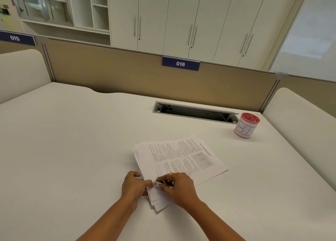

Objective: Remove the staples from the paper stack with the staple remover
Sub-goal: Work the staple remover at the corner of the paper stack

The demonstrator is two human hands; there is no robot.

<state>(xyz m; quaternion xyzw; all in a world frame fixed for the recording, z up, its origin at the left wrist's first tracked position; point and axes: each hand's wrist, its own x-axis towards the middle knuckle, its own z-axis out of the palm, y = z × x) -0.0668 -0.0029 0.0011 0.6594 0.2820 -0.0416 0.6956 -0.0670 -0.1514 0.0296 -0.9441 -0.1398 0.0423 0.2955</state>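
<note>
Pinching the paper stack point(181, 159), the left hand point(133, 185) should brace it; the right hand point(179, 186), gripping the staple remover point(160, 184), should lever gently.

Pink cup point(245, 127) with white wrap lettered "BI" standing near far right corner of counter point(72, 140). Open cable slot point(195, 111) running along far edge, just left of cup. Tan partition point(127, 71) rising behind far edge, carrying blue tag 016 point(180, 63) and blue tag 015 point(15, 38). White cabinets point(181, 19) standing beyond.

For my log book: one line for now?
left hand holds paper stack | right hand grips staple remover | at near corner
</note>
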